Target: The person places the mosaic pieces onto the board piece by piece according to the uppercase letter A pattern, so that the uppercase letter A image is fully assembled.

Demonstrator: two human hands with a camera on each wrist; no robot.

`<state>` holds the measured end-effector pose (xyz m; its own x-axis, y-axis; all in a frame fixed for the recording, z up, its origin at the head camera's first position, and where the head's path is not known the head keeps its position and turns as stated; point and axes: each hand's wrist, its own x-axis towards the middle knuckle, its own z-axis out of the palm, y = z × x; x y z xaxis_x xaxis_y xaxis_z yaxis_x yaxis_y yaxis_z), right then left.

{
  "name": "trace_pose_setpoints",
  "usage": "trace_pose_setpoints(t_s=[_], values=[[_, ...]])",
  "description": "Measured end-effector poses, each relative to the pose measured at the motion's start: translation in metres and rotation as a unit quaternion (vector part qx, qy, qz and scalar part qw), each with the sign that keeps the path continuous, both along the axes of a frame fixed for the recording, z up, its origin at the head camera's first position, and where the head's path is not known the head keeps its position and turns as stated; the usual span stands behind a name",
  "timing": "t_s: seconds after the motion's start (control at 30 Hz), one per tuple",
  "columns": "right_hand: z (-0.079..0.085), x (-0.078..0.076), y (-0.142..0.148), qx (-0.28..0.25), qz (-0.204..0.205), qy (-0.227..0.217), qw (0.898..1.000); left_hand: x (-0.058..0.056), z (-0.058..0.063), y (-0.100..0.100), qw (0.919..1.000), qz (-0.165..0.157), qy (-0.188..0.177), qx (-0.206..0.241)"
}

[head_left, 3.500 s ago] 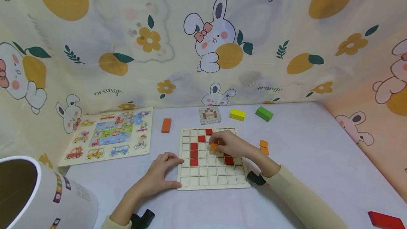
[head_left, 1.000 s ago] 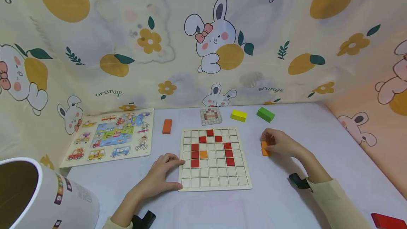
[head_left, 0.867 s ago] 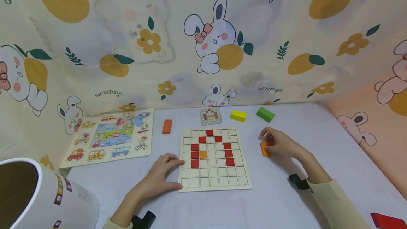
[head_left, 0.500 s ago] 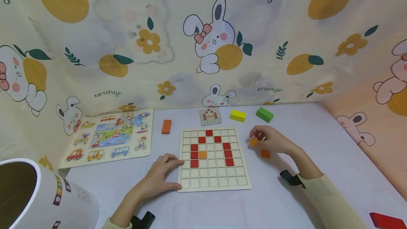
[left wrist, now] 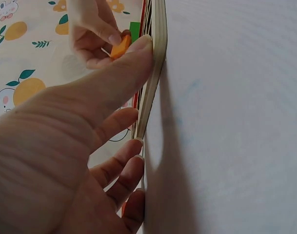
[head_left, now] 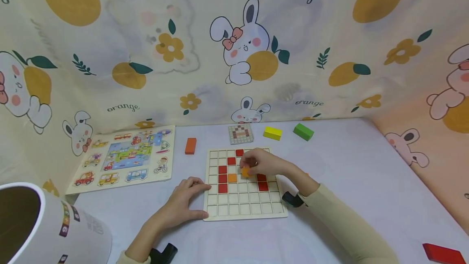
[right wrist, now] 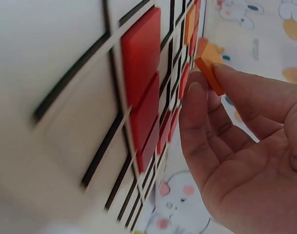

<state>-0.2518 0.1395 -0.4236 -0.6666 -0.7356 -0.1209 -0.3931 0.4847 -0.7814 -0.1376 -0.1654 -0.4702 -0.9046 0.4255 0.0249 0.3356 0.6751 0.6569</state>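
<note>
A cream grid board lies on the table with red tiles in an arch-like pattern. One orange tile sits in a cell right beside the left red column. Over the board's middle, my right hand pinches another orange tile between thumb and fingers; in the right wrist view it is tilted and clear of the grid. My left hand touches the board's left edge, thumb near the lower corner and fingers higher up, spread apart. My right hand and forearm hide some cells and red tiles.
Behind the board lie a small pattern card, an orange block, a yellow block and a green block. A vehicle puzzle is at left, a white cylindrical container front left, a red piece front right.
My right hand has placed one orange tile on the board, picked another from the pair at the right, and carried it left over the board. The left hand has stayed put.
</note>
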Motion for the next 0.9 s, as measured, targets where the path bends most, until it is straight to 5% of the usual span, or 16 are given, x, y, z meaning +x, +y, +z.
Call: trace_pose_setpoints(t_s=[0.23, 0.9], values=[[-0.004, 0.003, -0.016, -0.019, 0.025, 0.004, 1.000, 0.000, 0.000, -0.001, 1.0000, 0.000, -0.002, 0.000], [0.000, 0.016, -0.012, 0.065, -0.029, 0.097, 0.993, -0.001, -0.003, 0.000, 0.9999, 0.008, -0.010, 0.005]])
